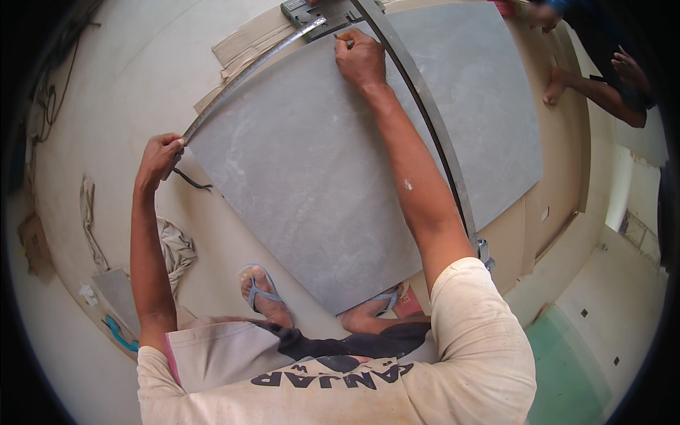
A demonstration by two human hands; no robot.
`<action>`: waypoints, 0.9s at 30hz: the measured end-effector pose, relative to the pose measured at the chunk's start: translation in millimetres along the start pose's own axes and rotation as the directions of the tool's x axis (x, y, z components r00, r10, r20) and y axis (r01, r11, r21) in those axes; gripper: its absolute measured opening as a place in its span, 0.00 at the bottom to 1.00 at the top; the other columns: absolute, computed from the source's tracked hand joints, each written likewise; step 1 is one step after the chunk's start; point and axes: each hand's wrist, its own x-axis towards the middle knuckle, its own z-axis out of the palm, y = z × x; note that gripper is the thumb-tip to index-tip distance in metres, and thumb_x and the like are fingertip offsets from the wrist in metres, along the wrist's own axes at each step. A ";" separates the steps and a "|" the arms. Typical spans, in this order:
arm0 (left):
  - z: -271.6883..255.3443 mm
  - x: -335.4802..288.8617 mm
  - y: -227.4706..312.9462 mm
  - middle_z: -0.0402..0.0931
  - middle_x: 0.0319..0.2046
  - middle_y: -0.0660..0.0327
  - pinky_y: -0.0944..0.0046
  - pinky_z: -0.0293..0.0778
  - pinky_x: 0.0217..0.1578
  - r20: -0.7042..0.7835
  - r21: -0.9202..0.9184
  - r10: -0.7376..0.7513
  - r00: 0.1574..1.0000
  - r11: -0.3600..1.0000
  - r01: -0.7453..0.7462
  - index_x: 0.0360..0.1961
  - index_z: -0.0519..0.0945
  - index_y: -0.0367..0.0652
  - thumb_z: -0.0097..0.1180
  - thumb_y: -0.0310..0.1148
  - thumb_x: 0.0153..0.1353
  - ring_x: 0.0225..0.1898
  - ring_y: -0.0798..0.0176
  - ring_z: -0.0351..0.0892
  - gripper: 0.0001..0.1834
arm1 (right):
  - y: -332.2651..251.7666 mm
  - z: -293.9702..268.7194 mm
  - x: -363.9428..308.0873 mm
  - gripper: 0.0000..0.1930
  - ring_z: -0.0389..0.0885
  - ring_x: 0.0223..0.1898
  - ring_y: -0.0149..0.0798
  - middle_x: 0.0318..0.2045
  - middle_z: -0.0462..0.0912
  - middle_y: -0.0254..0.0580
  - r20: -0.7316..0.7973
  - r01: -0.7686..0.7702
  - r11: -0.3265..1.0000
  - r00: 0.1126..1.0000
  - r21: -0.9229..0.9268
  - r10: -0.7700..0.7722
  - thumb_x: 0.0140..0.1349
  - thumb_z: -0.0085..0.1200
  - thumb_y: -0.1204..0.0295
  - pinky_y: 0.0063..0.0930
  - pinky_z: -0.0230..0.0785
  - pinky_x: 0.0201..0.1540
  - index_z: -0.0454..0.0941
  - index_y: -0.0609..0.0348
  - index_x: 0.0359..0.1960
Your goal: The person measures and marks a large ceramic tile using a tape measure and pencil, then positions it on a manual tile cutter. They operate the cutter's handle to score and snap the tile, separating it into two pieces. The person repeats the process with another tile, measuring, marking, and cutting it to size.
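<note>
Short-sleeved cream T-shirt [485,343] with dark lettering [331,381], grey-and-black shorts [237,348] with pink edging [170,359], pale blue flip-flops [263,291].

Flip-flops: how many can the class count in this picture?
2: the left flip-flop, on the left foot, and the right flip-flop, on the right foot beside the grey slab. Others may be hidden.

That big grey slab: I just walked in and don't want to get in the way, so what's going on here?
One person's left hand grips the near end of a thin metal strip along the far left edge of the grey slab. Their right hand is near the slab's far end, seemingly pinching something too small to identify. A long metal rail crosses the slab, and another person's leg shows at the upper right.
</note>
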 end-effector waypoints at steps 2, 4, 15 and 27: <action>1.6 -2.3 3.0 0.69 0.20 0.71 0.74 0.59 0.20 -0.002 -0.006 -0.014 1.000 1.000 0.014 0.27 0.78 0.38 0.52 0.32 0.63 0.19 0.79 0.63 0.10 | -1.3 -2.5 -0.3 0.07 0.85 0.32 0.55 0.28 0.85 0.51 -0.002 0.005 1.000 1.000 -0.025 -0.005 0.59 0.54 0.69 0.43 0.77 0.37 0.83 0.55 0.33; 1.2 -0.2 -7.3 0.70 0.21 0.71 0.73 0.61 0.21 -0.045 -0.010 0.018 0.999 1.000 -0.019 0.28 0.79 0.40 0.53 0.33 0.63 0.20 0.79 0.64 0.09 | 2.3 -2.2 -8.2 0.07 0.85 0.32 0.55 0.28 0.85 0.52 0.024 0.021 1.000 1.000 -0.022 -0.020 0.59 0.54 0.70 0.44 0.77 0.37 0.83 0.55 0.33; 0.4 2.2 -6.5 0.71 0.21 0.70 0.74 0.62 0.21 -0.017 -0.006 -0.005 1.000 1.000 0.005 0.29 0.80 0.38 0.53 0.32 0.63 0.21 0.78 0.65 0.10 | 4.8 -4.5 -4.0 0.08 0.85 0.33 0.54 0.28 0.85 0.52 0.027 -0.001 0.998 1.000 0.063 -0.001 0.59 0.53 0.69 0.43 0.77 0.38 0.83 0.55 0.36; -0.4 -1.6 1.3 0.70 0.21 0.71 0.73 0.62 0.21 -0.006 0.038 -0.005 1.000 0.999 0.005 0.30 0.80 0.38 0.53 0.32 0.63 0.20 0.78 0.64 0.10 | 5.1 -4.7 -1.7 0.09 0.85 0.35 0.54 0.30 0.85 0.53 0.058 -0.010 0.999 0.998 0.033 0.008 0.59 0.53 0.68 0.43 0.77 0.40 0.83 0.56 0.36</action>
